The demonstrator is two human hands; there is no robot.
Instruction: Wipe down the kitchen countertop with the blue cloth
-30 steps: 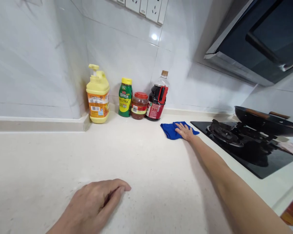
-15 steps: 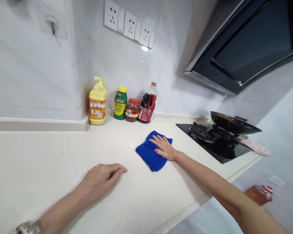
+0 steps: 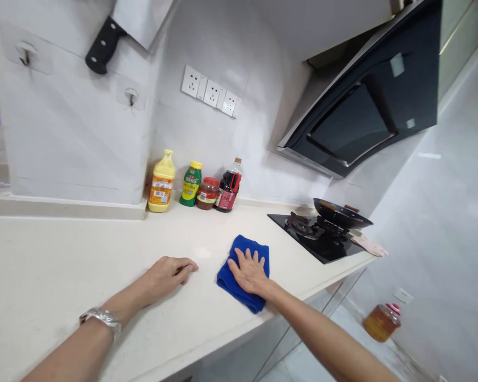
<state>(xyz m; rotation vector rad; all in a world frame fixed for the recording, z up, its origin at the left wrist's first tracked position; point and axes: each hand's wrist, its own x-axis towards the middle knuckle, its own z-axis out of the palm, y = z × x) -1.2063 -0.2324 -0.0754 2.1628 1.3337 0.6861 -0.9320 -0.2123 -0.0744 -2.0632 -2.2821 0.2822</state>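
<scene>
My right hand (image 3: pixel 250 271) lies flat on a folded blue cloth (image 3: pixel 239 245), fingers spread, pressing it to the white countertop (image 3: pixel 151 339). The cloth lies close to the counter's front edge. To the left, my left hand (image 3: pixel 168 277) rests on the countertop with its fingers loosely curled in. Nothing shows in that hand, though its palm is hidden. A silver bracelet (image 3: pixel 100 320) circles the left wrist.
Along the wall stand a yellow bottle (image 3: pixel 161 183), a green bottle (image 3: pixel 190 184), a red-lidded jar (image 3: pixel 207 193) and a dark sauce bottle (image 3: pixel 228 187). A wok (image 3: pixel 340 215) sits on the gas stove (image 3: pixel 322 245) under the range hood (image 3: pixel 366 101). A cleaver (image 3: pixel 103 45) hangs upper left.
My right hand has slid the blue cloth toward the counter's front edge. The left hand stays on the countertop, fingers still curled. The view has shifted, bringing the cleaver into sight.
</scene>
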